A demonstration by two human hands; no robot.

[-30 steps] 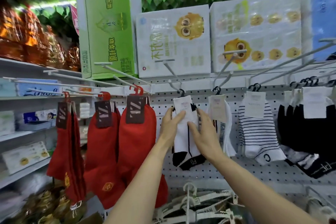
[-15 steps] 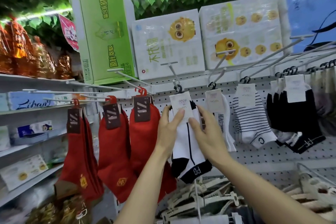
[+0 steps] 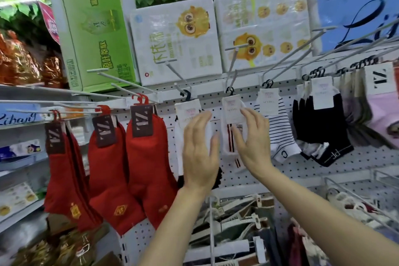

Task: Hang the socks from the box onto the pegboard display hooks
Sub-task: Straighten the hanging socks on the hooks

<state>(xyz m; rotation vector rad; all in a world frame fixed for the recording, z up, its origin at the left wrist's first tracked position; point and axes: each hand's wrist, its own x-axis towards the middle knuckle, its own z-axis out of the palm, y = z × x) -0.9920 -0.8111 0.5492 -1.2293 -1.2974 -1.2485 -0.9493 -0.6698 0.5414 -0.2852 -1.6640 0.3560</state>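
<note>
here both hands (image 3: 224,142) hover flat before hung socks (image 3: 186,127).

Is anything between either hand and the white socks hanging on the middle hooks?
Nothing visible. The left hand, fingers straight, lies over the white sock with black toe; the right hand touches the white sock with red and dark stripes. Both socks already hang from black hangers on the white pegboard.

The left hand (image 3: 199,153) is covering most of the white sock (image 3: 179,136) hanging behind it, and the pink socks (image 3: 382,119) are running off the right edge.
</note>
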